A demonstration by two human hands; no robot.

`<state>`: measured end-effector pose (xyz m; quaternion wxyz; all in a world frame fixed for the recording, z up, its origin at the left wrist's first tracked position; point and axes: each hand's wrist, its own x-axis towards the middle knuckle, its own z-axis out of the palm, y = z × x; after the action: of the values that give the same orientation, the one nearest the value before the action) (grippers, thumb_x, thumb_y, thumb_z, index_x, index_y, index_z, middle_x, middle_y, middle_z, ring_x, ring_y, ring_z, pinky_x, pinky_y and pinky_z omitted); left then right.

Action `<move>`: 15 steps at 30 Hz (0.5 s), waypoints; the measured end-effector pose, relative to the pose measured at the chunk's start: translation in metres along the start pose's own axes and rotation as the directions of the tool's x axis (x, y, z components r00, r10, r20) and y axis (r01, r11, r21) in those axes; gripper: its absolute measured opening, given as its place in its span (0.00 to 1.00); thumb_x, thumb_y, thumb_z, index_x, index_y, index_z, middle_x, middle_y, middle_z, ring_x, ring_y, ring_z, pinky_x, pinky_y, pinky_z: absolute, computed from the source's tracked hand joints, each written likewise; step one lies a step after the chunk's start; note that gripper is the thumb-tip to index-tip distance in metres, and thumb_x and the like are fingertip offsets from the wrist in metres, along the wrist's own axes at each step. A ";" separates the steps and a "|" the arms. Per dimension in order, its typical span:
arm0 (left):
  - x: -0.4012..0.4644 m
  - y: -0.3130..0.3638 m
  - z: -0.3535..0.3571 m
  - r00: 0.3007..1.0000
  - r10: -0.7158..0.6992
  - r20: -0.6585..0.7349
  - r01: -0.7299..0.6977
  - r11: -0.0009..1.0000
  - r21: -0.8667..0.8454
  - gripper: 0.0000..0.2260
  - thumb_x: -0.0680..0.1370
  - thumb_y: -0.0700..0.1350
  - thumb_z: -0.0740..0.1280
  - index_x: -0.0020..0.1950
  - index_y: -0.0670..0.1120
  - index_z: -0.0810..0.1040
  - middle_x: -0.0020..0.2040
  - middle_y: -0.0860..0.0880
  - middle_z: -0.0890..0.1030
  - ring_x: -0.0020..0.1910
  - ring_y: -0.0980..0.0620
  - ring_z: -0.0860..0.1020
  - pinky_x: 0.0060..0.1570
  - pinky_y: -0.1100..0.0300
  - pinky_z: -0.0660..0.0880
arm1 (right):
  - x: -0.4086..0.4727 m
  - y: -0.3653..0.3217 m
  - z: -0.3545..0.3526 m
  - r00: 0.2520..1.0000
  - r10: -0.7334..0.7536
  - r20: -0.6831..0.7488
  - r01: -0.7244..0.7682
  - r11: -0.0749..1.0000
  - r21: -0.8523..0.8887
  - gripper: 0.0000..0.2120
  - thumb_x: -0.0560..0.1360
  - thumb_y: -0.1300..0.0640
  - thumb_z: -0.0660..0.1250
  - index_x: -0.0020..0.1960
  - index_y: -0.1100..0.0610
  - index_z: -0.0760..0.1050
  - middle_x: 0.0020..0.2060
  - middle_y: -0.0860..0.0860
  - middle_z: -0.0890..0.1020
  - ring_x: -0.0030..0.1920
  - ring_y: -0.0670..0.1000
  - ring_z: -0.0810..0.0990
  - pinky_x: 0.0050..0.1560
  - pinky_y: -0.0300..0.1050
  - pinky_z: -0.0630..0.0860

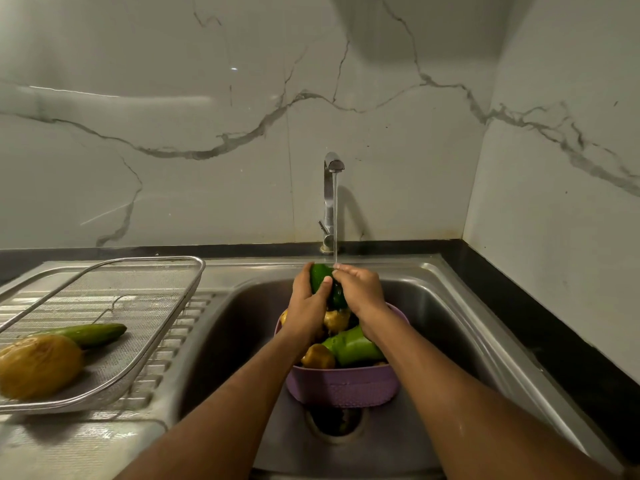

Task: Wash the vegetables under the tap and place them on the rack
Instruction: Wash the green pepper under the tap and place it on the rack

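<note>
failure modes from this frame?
1. Both hands, left hand and right hand, grip the wet dark green cucumber under the tap stream; it could slip into the purple plastic basket.
2. Water may splash past the steel sink rim.

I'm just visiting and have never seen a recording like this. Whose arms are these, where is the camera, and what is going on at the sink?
There is no machine here: these are a person's two bare arms, filmed by one camera worn on the head, looking down. The left hand and right hand both grip a green cucumber under the running tap. Below them, in the steel sink, stands a purple basket holding more vegetables, among them a light green one and some yellow-brown ones. On the left, a wire mesh rack rests on the draining board and holds another cucumber and a round yellow vegetable, apparently already washed.
</note>
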<state>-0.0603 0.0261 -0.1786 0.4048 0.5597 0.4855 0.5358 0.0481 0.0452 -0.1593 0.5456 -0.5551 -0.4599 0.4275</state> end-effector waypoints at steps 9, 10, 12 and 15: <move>-0.008 0.005 0.003 0.991 0.082 0.108 -0.092 0.992 0.087 0.26 0.85 0.44 0.64 0.81 0.50 0.61 0.73 0.50 0.69 0.70 0.51 0.71 0.68 0.57 0.73 | 0.000 0.002 -0.007 0.969 -0.018 -0.245 0.015 1.000 -0.013 0.06 0.79 0.50 0.71 0.47 0.52 0.84 0.40 0.49 0.85 0.43 0.49 0.83 0.39 0.43 0.78; -0.007 0.005 0.003 0.990 0.106 0.097 -0.116 0.988 0.105 0.26 0.84 0.43 0.64 0.81 0.50 0.61 0.73 0.50 0.69 0.70 0.52 0.71 0.67 0.59 0.73 | -0.001 0.001 -0.007 0.973 -0.013 -0.231 0.010 1.000 -0.013 0.07 0.80 0.51 0.71 0.47 0.52 0.84 0.40 0.50 0.85 0.43 0.49 0.83 0.38 0.42 0.77; -0.004 0.003 0.002 0.990 0.128 0.063 -0.136 0.983 0.126 0.25 0.84 0.44 0.65 0.81 0.50 0.62 0.72 0.49 0.71 0.69 0.51 0.72 0.69 0.53 0.74 | -0.001 -0.001 -0.007 0.989 0.007 -0.147 -0.006 1.000 0.006 0.06 0.81 0.52 0.70 0.51 0.53 0.84 0.44 0.51 0.85 0.45 0.50 0.83 0.41 0.45 0.81; 0.001 0.001 0.000 0.998 0.068 -0.012 -0.068 0.996 0.059 0.24 0.84 0.44 0.64 0.80 0.51 0.63 0.72 0.46 0.71 0.69 0.47 0.73 0.68 0.45 0.75 | -0.002 -0.002 -0.007 0.999 0.039 0.016 -0.041 0.996 0.074 0.09 0.80 0.55 0.69 0.60 0.53 0.83 0.52 0.51 0.85 0.54 0.52 0.83 0.57 0.54 0.83</move>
<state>-0.0603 0.0265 -0.1775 0.3664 0.5838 0.4844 0.5387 0.0546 0.0415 -0.1566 0.5537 -0.5403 -0.4366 0.4592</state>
